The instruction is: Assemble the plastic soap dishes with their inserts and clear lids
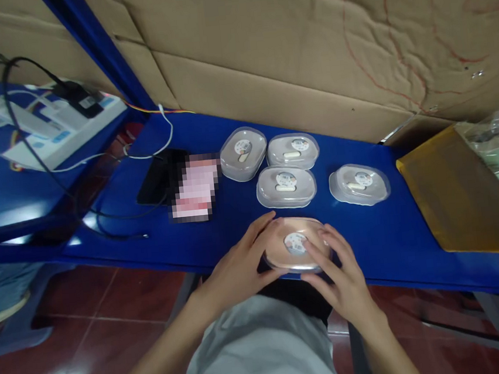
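Observation:
An oval box with a clear lid (pixel 286 230) and a round label sits at the front edge of the blue table, between my two hands. My left hand (pixel 249 254) grips its left side, with the thumb along the near edge. Around the right side is my right hand (pixel 338 263), one finger lying on the lid by the label. Behind stand similar lidded boxes: one just beyond (pixel 270 195), one at the back (pixel 306 157), one at the back left (pixel 233 153) and one to the right (pixel 377 187).
A dark phone (pixel 156 181) and a pixelated pink item (pixel 194 189) lie on the blue table (pixel 243 214), left of the boxes. Further left are a power strip (pixel 76 133) and cables. A yellow-brown package (pixel 467 201) lies at right. Cardboard (pixel 263 50) stands behind.

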Available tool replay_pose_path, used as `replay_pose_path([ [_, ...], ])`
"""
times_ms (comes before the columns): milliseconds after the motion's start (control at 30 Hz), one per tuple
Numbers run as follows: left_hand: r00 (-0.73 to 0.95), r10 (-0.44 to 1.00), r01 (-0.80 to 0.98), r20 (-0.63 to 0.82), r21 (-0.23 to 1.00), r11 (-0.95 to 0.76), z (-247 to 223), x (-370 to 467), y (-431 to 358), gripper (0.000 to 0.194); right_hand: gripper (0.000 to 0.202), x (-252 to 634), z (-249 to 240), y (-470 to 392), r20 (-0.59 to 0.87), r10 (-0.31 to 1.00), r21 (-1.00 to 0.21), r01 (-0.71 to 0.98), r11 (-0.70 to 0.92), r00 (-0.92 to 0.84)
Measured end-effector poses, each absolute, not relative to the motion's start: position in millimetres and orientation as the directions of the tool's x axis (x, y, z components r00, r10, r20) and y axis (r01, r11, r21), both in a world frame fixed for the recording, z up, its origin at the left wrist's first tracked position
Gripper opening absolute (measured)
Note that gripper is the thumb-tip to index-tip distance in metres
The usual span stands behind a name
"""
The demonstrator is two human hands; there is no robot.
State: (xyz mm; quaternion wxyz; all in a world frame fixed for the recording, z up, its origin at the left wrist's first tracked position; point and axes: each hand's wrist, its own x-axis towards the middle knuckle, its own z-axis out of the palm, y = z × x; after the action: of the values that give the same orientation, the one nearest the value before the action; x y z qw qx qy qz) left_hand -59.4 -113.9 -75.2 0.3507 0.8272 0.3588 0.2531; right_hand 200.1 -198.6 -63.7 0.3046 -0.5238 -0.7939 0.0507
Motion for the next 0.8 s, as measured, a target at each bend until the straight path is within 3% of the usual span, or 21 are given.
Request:
replay_pose_path([
  [133,0.635,0.761,0.419,0.132,0.768,-0.483,-70,-59,-112,0.088,0.072,203,-67,-189,0.404,0.866,-0.369,0.813,0.451,-0.297],
  [667,0.636,0.758,0.396,0.146,0.781,-0.483,-68,-59,-112,0.086,0.073,211,-76,-190,0.431,0.85,-0.35,0.812,0.467,-0.303],
  [800,0.621,0.768,0.439,0.158,0.741,-0.507,-72,-60,-114,0.09,0.07,226,-68,-191,0.404,0.869,-0.292,0.859,0.42,-0.287],
])
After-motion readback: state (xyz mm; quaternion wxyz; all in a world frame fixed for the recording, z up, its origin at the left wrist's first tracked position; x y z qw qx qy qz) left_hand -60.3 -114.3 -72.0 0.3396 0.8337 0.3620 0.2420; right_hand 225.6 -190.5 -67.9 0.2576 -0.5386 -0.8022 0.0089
